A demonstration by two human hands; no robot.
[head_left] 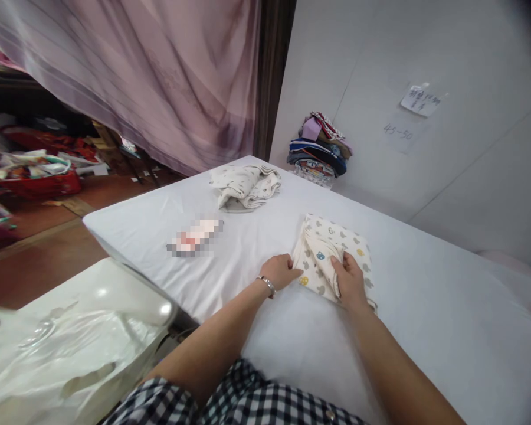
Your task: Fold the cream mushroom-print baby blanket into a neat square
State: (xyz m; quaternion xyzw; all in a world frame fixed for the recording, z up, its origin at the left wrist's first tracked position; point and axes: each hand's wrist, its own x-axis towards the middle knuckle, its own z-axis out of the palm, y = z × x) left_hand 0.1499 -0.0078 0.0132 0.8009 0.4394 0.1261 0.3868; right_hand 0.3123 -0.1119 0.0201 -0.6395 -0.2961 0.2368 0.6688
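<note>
I see the patterned cloth (327,264) folded on the white table (429,301). The right hand (352,282) pinches a loose fold of it between thumb and fingers; the left hand (281,272) curls at its left corner, and I can't tell whether those fingers grip. Tabletop stretches to the right. A second cloth (243,184) lies near the far corner. Beyond the left edge, a red basket (55,185) holds jumbled items on the floor (48,236).

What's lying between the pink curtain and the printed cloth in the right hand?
In the head view, another printed cloth, loosely folded on the white tabletop, lies between the pink curtain and the held cloth.
</note>
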